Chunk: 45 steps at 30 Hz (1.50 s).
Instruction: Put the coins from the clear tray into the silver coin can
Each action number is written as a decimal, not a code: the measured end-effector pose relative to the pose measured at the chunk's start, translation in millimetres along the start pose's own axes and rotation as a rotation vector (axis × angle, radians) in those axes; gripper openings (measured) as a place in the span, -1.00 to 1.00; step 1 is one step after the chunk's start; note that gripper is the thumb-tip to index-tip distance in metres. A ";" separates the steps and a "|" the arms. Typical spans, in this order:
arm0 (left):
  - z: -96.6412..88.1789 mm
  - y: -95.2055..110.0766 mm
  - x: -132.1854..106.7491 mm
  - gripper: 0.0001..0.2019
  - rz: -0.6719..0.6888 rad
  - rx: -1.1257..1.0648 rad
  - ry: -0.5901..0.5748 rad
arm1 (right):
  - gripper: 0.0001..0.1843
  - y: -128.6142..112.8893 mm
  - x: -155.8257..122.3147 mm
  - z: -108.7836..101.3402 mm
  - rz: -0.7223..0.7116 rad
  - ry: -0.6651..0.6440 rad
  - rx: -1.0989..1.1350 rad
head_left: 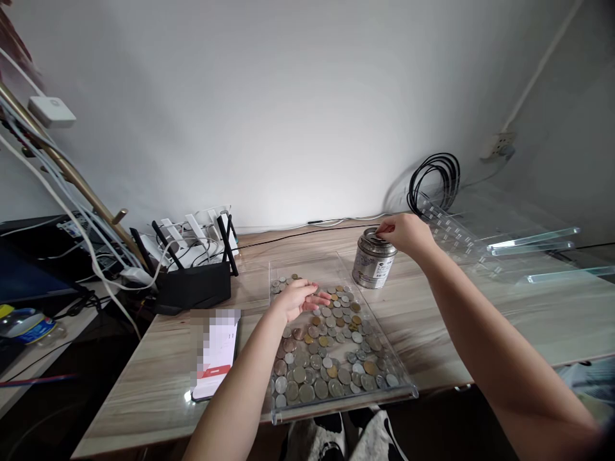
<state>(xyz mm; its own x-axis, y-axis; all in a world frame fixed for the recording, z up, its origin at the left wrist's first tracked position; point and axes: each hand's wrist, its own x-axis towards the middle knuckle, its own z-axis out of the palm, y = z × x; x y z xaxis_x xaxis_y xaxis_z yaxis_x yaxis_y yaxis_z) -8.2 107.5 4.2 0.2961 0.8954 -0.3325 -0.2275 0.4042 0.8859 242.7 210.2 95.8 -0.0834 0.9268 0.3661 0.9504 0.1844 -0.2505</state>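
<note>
A shallow clear plastic tray [343,404] lies on the desk, with many silver and brass-coloured coins [321,388] spread over its bottom. My left hand [298,299] is over the tray's far left part, fingers loosely stretched and apart; whether coins lie in its palm is hard to see. To the right of the tray stands an upright metal tin [371,264] with a white label. At its open top is my right hand [401,232], fingers pinched together over the mouth. What the fingertips hold, if anything, is hidden.
A phone [218,355] lies left of the tray. Behind it stand a black router [195,287] and white routers with cables. Clear plastic panels [528,243] and a coiled black cable [435,182] occupy the right side. The wooden desk's [144,390] front edge is close to me.
</note>
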 end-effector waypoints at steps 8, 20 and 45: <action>-1.4 -1.0 2.9 -0.80 0.071 0.072 -0.064 | -0.72 -40.4 -44.3 14.3 -0.185 0.248 0.211; -0.8 3.6 1.3 -0.81 0.025 -0.091 0.022 | -0.78 -65.0 -71.2 22.3 -0.324 0.023 0.392; 6.9 4.5 -4.4 -0.86 0.067 0.191 0.046 | -0.72 -30.4 -19.9 -3.0 -0.062 0.091 -0.044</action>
<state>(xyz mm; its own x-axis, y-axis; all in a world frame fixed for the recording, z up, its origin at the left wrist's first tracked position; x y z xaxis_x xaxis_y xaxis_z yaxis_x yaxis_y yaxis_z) -4.1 104.1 11.9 0.2423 0.9285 -0.2814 -0.0643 0.3048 0.9503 216.3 185.2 98.8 -0.1170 0.8802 0.4599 0.9565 0.2245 -0.1862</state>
